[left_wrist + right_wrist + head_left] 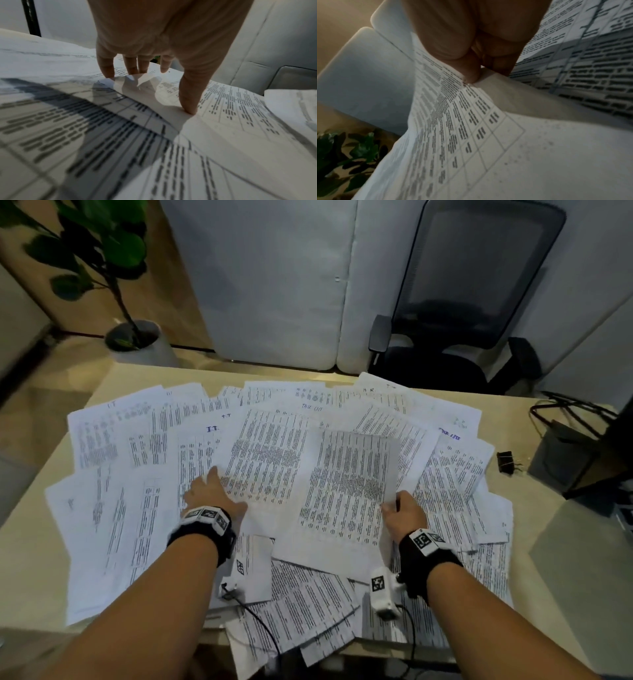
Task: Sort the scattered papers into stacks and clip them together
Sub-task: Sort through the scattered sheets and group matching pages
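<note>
We see a wide fan of white printed paper sheets (154, 446) scattered over the pale beige desk (34, 542), overlapping each other and spilling past its near edge. Our right hand (406, 513) has its grip clamped on one white sheet covered in printed table rows (349, 484), thumb and fingers pinching its right edge so that side lifts clear of the pile; the right wrist view shows the page (471, 135) curving up out of that pinch. Our left hand (210, 491) lies with its grip apart, straight fingers (107, 67) spread and pressing down on the sheets left of centre, the thumb tip planted on a printed page just beside the lifted one. Over on the right of the desk, well apart from both hands, sits a small black binder clip (506, 462) on bare desk just past the papers' edge. Behind the desk stand a black mesh office chair (479, 285) and a green leafy plant in a grey pot (133, 337).
</note>
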Tool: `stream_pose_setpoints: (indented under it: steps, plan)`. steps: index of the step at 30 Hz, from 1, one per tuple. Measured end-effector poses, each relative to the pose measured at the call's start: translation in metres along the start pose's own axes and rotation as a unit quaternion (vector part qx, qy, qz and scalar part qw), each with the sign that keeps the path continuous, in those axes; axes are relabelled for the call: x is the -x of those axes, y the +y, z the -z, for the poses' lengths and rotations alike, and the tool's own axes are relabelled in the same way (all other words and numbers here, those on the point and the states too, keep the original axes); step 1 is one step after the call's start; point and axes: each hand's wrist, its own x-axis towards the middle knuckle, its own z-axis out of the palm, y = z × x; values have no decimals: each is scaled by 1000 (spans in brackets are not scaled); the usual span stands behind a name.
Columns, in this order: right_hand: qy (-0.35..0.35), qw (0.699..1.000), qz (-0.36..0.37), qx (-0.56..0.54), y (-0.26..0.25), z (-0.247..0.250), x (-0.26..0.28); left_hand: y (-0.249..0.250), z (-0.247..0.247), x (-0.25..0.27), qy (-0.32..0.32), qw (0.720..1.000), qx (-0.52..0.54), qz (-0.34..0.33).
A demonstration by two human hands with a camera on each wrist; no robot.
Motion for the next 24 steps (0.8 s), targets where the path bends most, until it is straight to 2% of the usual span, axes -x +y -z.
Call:
stream_pose_setpoints:
  steps: [3,6,9,10,13,15,18,21,24]
  plan:
    - [1,1000,9,-22,-7,-2,-2,-1,6,-5,5,999,30,12]
    - [-9,999,23,-26,-19,-7,-3,0,13,-3,21,988,149,-29]
    - [-33,999,39,-8,-34,-16,-4,-1,17,8,63,979,182,-64]
    - [-35,998,42,-1,-39,-19,-5,-3,16,12,52,976,202,-69]
    - [-44,998,28,-22,-51,-32,-7,-7,9,28,-41,949,307,-54]
    - [-54,998,23,-29,-56,-41,-5,-7,5,40,-78,948,304,-54]
    - [-65,997,36,-4,-59,-49,-3,-6,-5,51,-93,950,288,-74]
    - [-16,999,28,-26,-54,-40,-5,3,-6,55,-46,953,285,-97]
    - [107,993,-20,-38,-42,-20,-16,13,2,52,15,945,307,-109]
